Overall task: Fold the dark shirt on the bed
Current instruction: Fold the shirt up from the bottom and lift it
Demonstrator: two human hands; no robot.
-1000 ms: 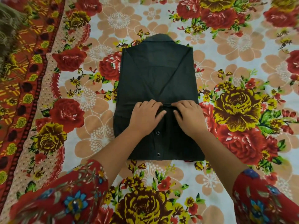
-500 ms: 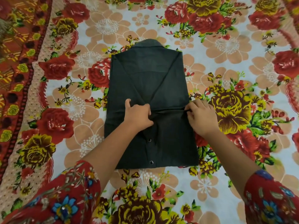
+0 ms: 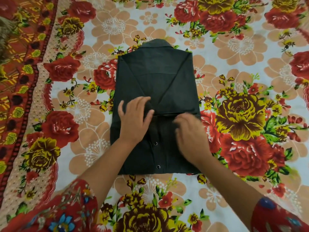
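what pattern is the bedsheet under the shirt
Large red and yellow roses with peach flowers on white, seen in the head view: bedsheet.

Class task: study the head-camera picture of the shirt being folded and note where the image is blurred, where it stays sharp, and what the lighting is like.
Head view: the right hand is smeared by motion blur; the left hand is slightly soft; the dark shirt and its snaps read sharp; lighting is even, with no glare and only faint shadows; the floral bedsheet blurs towards the corners.

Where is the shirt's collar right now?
In the head view, the collar pokes out at the far end of the dark shirt, centre frame, on the floral bedsheet, well beyond both hands.
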